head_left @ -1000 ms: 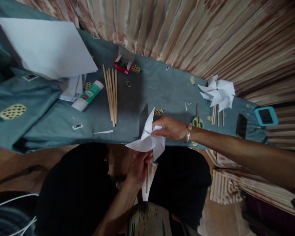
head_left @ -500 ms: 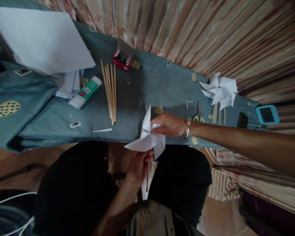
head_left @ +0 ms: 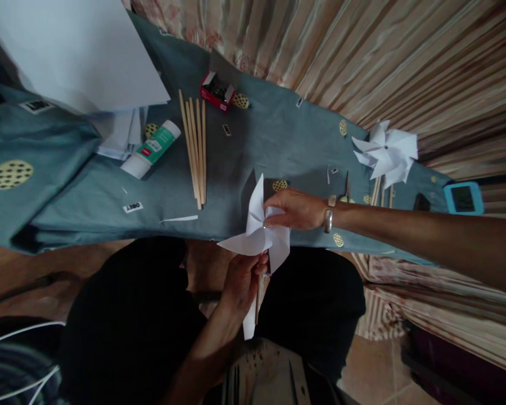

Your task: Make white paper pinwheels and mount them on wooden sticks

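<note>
A white paper pinwheel (head_left: 257, 236) is held over the table's near edge, above my lap. My left hand (head_left: 244, 275) is closed around its wooden stick (head_left: 260, 301), just under the paper blades. My right hand (head_left: 297, 209), with a ring-like bracelet at the wrist, pinches the pinwheel near its centre, where a small bright pin head shows. The fingertips of my left hand are partly hidden by the blades. A strip of white paper (head_left: 248, 323) hangs beside the stick, below my left hand.
Several wooden sticks (head_left: 196, 152) lie by a glue stick (head_left: 152, 149) and an open red box (head_left: 217, 93) of small dark pieces. White paper sheets (head_left: 80, 50) are at left. Finished pinwheels (head_left: 385, 149), scissors (head_left: 347, 188) and a blue-framed device (head_left: 464, 198) lie at right.
The camera view has shifted slightly, so the table things sit a little further right. Both hands keep their hold on the pinwheel, and the paper strip shows more to the stick's left.
</note>
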`<state>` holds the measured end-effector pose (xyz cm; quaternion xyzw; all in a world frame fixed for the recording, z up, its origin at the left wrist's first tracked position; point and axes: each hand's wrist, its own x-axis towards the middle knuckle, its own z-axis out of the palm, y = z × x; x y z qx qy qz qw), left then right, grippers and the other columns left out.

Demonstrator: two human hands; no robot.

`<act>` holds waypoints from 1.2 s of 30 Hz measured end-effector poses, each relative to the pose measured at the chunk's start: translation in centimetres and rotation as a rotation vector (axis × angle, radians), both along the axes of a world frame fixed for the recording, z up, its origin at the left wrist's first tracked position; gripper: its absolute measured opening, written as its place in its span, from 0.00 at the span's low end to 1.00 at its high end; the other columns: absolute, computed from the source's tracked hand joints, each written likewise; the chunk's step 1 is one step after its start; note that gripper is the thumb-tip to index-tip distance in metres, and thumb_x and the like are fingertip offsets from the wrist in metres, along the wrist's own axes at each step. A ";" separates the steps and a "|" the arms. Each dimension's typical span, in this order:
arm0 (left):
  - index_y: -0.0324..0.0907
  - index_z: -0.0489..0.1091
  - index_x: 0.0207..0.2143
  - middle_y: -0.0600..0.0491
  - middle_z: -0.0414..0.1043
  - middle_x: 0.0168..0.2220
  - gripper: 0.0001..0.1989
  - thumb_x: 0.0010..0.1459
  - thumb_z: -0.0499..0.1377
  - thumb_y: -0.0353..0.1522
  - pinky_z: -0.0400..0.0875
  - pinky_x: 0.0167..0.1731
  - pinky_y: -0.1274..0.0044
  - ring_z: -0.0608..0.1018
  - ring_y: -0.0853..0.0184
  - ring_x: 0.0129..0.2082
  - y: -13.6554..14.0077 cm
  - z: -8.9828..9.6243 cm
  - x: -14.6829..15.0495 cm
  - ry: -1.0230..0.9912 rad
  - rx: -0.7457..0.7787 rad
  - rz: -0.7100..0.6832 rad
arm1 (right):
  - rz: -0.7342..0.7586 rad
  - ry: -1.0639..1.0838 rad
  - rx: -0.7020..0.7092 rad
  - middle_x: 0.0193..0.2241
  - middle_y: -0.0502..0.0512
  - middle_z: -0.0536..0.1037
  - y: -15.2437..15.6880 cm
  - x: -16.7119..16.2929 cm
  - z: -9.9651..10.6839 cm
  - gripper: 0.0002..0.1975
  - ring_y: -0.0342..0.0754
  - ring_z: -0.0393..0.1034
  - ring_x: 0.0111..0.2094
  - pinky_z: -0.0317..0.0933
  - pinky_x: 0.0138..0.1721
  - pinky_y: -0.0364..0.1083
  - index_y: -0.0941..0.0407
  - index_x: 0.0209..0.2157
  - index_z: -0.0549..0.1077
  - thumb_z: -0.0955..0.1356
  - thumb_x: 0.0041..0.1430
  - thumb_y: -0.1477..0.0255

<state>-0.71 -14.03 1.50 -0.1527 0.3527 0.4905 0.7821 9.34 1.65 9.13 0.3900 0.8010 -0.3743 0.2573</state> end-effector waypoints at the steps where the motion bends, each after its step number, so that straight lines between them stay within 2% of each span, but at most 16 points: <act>1: 0.35 0.71 0.22 0.56 0.65 0.22 0.10 0.34 0.68 0.27 0.53 0.17 0.85 0.62 0.79 0.21 0.0 0.0 0.0 0.001 0.003 -0.002 | -0.002 -0.021 0.000 0.22 0.48 0.73 0.0 -0.1 0.1 0.07 0.41 0.67 0.26 0.56 0.29 0.40 0.59 0.27 0.76 0.68 0.57 0.71; 10: 0.35 0.72 0.22 0.55 0.67 0.22 0.13 0.30 0.71 0.26 0.53 0.18 0.86 0.64 0.79 0.21 0.0 0.0 -0.2 -0.034 -0.026 0.002 | -0.044 -0.023 -0.004 0.23 0.50 0.74 -0.1 -0.1 0.0 0.07 0.42 0.68 0.27 0.56 0.31 0.41 0.60 0.29 0.77 0.69 0.56 0.71; 21: 0.34 0.73 0.25 0.54 0.69 0.25 0.12 0.34 0.69 0.26 0.53 0.18 0.85 0.66 0.78 0.22 -0.1 -0.6 0.0 -0.028 -0.038 -0.006 | -0.057 -0.030 -0.028 0.23 0.49 0.75 0.0 -0.2 -0.2 0.07 0.43 0.67 0.27 0.56 0.31 0.42 0.59 0.29 0.78 0.69 0.56 0.71; 36: 0.35 0.71 0.25 0.55 0.66 0.23 0.11 0.35 0.68 0.26 0.53 0.19 0.85 0.64 0.78 0.22 -0.3 0.0 0.0 0.006 0.001 0.016 | -0.012 0.070 -0.043 0.25 0.50 0.75 -0.1 0.7 -0.1 0.08 0.43 0.67 0.28 0.56 0.31 0.42 0.58 0.31 0.76 0.68 0.59 0.69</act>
